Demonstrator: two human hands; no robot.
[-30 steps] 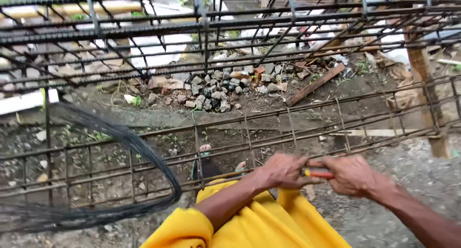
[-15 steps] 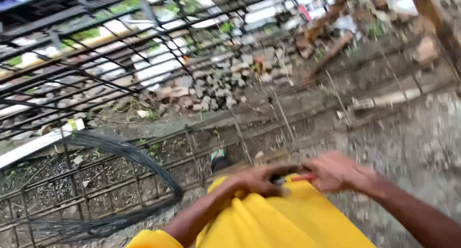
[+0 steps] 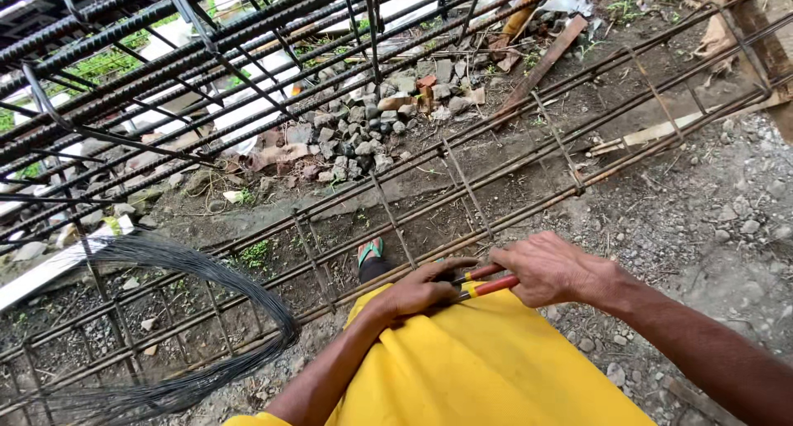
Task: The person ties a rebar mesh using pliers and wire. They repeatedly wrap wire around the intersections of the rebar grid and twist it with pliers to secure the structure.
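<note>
Right hand (image 3: 552, 269): closed around the red handles of the pliers (image 3: 483, 282), above the yellow-clad knee.
Left hand (image 3: 423, 287): fingers curled over the pliers' head, pressed at the near bar of the rebar frame (image 3: 462, 199).
Wire coil (image 3: 206, 327): dark loops lying on the ground, well left of the hands.
Stone pile (image 3: 376, 125): beyond the frame.

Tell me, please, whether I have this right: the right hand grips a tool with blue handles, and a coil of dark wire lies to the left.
Not quite: the head view shows the tool's handles are red and yellow. The right hand does grip them, and the coil of dark wire lies left.
</note>
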